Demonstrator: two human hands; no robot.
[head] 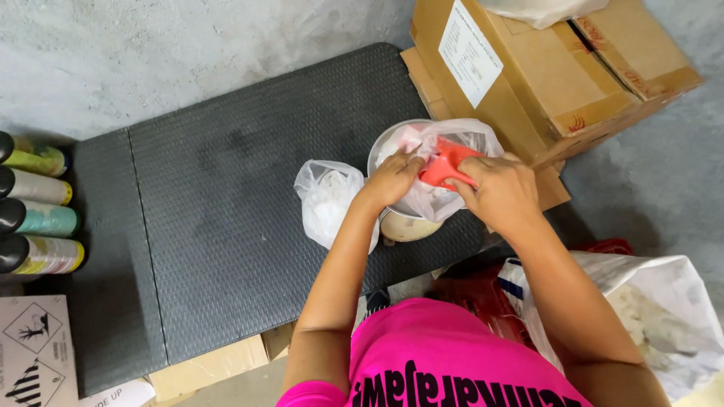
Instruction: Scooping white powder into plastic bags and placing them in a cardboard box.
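A round bowl [392, 226] lined with a clear plastic bag [483, 139] of white powder stands on the dark woven mat [226, 226]. My right hand [501, 188] grips a red scoop [445, 167] whose mouth is inside the bag. My left hand [392, 177] pinches the bag's near edge and holds it open. A second, tied clear bag [328, 200] of white powder lies just left of the bowl, touching my left wrist.
Stacked cardboard boxes [558, 75] stand right behind the bowl. Several spray cans [38, 215] lie at the left edge. A large white sack [664, 309] of white material sits open at the lower right on the concrete floor.
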